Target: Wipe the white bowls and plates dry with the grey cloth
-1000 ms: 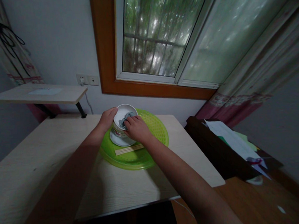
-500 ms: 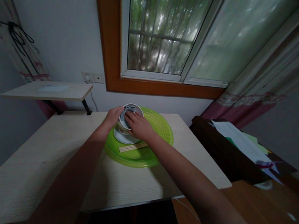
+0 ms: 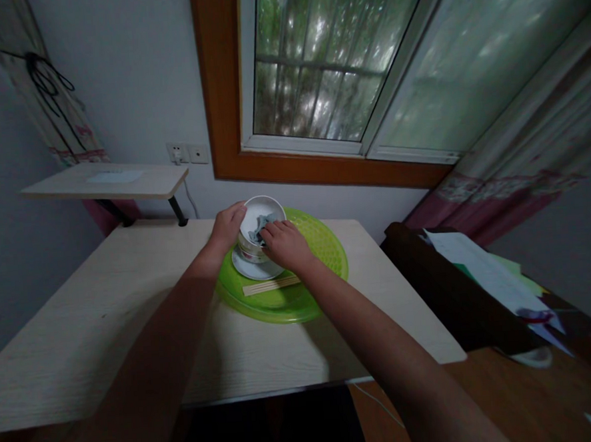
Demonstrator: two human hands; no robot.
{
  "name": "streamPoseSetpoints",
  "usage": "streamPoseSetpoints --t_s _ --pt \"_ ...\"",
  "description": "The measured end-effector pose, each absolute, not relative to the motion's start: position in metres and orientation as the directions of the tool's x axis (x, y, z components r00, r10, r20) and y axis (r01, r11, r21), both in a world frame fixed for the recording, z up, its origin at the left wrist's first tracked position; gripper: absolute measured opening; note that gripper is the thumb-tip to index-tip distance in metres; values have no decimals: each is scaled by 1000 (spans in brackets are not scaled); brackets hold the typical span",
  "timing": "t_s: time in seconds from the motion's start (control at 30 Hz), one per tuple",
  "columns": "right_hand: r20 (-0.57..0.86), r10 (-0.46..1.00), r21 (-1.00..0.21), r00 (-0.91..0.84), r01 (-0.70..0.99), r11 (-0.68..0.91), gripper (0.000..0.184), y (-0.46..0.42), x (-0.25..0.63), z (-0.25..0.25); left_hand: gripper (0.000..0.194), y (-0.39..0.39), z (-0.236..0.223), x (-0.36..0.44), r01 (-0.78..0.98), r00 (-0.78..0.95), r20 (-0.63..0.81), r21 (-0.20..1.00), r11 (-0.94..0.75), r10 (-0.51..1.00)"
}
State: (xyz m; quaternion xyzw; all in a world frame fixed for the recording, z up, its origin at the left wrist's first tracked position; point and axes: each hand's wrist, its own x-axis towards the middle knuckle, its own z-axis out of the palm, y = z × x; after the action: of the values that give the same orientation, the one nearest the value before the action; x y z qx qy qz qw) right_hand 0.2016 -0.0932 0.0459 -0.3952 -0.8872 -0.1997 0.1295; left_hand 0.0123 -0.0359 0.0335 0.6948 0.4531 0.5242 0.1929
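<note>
Gripping the bowl [image 3: 262,207] at its rim, the left hand [image 3: 228,226] is partly closed; the right hand [image 3: 287,244], fingers curled, holds a cloth [image 3: 259,230] inside. Beneath sit the plate [image 3: 255,271] and tray [image 3: 324,246].

A pale, wood-grained table [image 3: 268,359] with a rounded front right corner. A round green tray [image 3: 322,249] lies flat on it, towards the back. At the back left, a raised shelf [image 3: 157,181] stands on black legs [image 3: 177,211], a sheet of paper [image 3: 115,176] lying on top.
</note>
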Motion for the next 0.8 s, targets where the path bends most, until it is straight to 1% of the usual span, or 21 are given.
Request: streamPoseSetpoints --t_s 0.13,0.27,0.37,0.47,0.67,0.8 --pt "387 586 207 -712 687 697 29 -94 201 42 49 -34 32 12 420 40 564 740 -526 825" --pt "429 506 142 -748 610 780 42 -92 200 37 49 -30 27 11 416 73 558 737 -533 827" --pt "446 468 139 -763 576 806 51 -90 203 34 48 -29 26 11 402 109 551 737 -543 828" --pt "446 484 153 -753 597 788 58 -90 204 32 47 -29 26 12 383 120 542 748 -542 832" --pt "470 557 172 -685 690 703 71 -86 204 32 47 -31 28 14 321 103 526 786 -529 844" --pt "475 590 206 -653 735 646 76 -87 203 38 48 -31 27 14 332 84 520 790 -516 850"
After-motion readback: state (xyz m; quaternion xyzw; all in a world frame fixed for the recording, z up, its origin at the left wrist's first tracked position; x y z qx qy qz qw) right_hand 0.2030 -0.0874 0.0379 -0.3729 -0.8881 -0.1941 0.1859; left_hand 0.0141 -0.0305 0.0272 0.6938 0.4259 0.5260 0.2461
